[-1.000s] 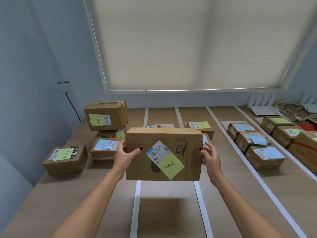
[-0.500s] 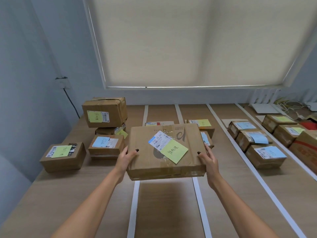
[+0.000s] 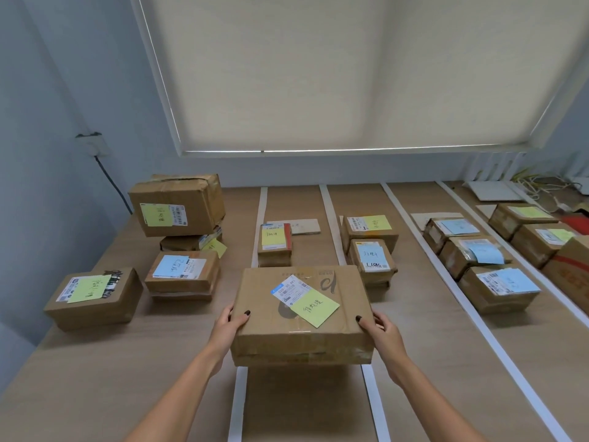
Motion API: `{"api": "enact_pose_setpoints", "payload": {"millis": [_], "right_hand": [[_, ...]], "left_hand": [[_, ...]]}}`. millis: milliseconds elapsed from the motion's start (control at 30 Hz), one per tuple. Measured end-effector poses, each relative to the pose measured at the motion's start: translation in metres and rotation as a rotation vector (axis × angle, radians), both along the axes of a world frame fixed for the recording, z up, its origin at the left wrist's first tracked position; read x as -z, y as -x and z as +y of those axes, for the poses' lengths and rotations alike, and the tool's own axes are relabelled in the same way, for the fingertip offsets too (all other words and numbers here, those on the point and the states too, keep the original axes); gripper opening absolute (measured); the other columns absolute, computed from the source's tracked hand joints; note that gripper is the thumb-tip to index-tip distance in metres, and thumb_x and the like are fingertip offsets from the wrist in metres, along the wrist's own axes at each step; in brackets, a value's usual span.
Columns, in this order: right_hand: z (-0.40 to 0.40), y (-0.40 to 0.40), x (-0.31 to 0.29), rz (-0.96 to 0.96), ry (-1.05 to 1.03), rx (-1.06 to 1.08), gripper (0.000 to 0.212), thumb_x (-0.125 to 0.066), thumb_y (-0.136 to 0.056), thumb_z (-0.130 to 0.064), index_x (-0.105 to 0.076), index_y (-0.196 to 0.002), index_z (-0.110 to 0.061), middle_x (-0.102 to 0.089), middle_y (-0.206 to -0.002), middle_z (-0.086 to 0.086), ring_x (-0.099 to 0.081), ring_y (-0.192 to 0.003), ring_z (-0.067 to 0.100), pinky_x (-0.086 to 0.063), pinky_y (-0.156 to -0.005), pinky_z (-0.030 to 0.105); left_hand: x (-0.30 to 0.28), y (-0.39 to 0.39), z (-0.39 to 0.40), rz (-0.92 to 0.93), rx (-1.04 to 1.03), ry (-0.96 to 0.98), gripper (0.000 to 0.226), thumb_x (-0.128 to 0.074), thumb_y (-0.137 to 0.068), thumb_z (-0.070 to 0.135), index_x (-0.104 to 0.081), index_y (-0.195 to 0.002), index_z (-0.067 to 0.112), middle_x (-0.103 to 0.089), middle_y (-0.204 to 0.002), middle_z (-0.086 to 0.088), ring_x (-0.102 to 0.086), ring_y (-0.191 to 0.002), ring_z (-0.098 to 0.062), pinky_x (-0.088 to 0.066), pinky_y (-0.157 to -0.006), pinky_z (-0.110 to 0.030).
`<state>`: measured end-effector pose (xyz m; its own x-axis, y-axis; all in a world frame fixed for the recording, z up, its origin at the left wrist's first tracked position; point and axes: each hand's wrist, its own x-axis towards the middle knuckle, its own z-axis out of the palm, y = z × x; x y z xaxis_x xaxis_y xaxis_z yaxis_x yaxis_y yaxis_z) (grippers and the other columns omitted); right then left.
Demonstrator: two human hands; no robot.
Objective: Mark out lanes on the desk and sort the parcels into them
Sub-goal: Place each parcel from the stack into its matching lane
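Roller blind (image 3: 350,71) drawn over window; wall socket (image 3: 92,144) with cable (image 3: 111,183); tangled cords (image 3: 541,183) far right.

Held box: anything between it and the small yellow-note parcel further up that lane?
Head view: bare desk only between the held box and the small parcel; none of that stretch is hidden.

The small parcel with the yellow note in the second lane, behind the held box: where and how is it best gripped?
Probably by its two long side faces, coming down from above. The small parcel sits flat on a second box, sides clear, though its left edge nears the white tape strip. It looks narrow enough for one hand's fingers to span.
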<state>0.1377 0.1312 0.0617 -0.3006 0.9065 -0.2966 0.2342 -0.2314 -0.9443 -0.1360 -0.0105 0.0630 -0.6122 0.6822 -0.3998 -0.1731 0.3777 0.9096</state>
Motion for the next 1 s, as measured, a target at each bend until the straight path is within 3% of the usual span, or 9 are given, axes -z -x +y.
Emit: {"api": "enact_pose_setpoints", "payload": {"millis": [167,267,400,567,767,1000], "right_hand": [[0.014,0.011,0.016,-0.038,0.0,-0.013,0.049,-0.058,-0.091,-0.013,-0.043,-0.137,-0.018,-0.054,-0.126,0.006,-0.055,-0.109,0.021,-0.051,-0.081,0.029],[0.025,0.016,0.023,-0.067,0.006,-0.034,0.054,-0.057,-0.089,-0.003,-0.04,-0.138,-0.018,-0.052,-0.13,0.005,-0.052,-0.11,0.019,-0.049,-0.089,0.033],[0.042,0.024,0.028,-0.084,0.014,-0.049,0.059,-0.057,-0.089,-0.002,-0.036,-0.141,-0.017,-0.048,-0.135,0.006,-0.049,-0.111,0.016,-0.047,-0.087,0.029],[0.063,0.037,0.034,-0.113,-0.032,-0.064,0.06,-0.058,-0.088,0.0,-0.038,-0.142,-0.014,-0.047,-0.139,0.006,-0.046,-0.125,0.02,-0.044,-0.095,0.031],[0.059,0.04,0.049,-0.114,-0.053,-0.011,0.058,-0.059,-0.089,-0.001,-0.038,-0.141,-0.015,-0.046,-0.139,0.008,-0.044,-0.128,0.023,-0.041,-0.099,0.032],[0.059,0.044,0.052,-0.137,-0.052,-0.002,0.059,-0.057,-0.09,-0.003,-0.035,-0.143,-0.016,-0.043,-0.143,0.008,-0.042,-0.131,0.026,-0.039,-0.104,0.04]], "left_hand": [[0.021,0.008,0.012,-0.01,0.02,0.02,0.056,-0.047,-0.095,0.005,-0.028,-0.145,0.022,-0.043,-0.141,-0.005,-0.047,-0.115,-0.018,-0.041,-0.089,-0.026],[0.032,0.016,0.024,-0.032,0.002,0.007,0.057,-0.044,-0.093,-0.006,-0.028,-0.144,0.016,-0.039,-0.144,-0.008,-0.043,-0.124,-0.02,-0.041,-0.093,-0.028],[0.045,0.033,0.043,-0.06,-0.023,0.01,0.051,-0.039,-0.092,-0.012,-0.034,-0.139,0.008,-0.042,-0.143,-0.014,-0.044,-0.127,-0.023,-0.042,-0.094,-0.031],[0.053,0.049,0.059,-0.06,0.015,0.019,0.05,-0.041,-0.093,-0.01,-0.037,-0.139,0.007,-0.045,-0.14,-0.013,-0.045,-0.116,-0.016,-0.042,-0.094,-0.029],[0.054,0.048,0.068,0.005,0.052,0.022,0.053,-0.041,-0.097,0.001,-0.029,-0.146,0.016,-0.039,-0.147,-0.004,-0.037,-0.133,-0.02,-0.037,-0.1,-0.028],[0.048,0.043,0.066,0.085,0.046,0.051,0.049,-0.039,-0.099,0.009,-0.031,-0.146,0.02,-0.039,-0.147,-0.002,-0.039,-0.133,-0.023,-0.038,-0.109,-0.039]]}}
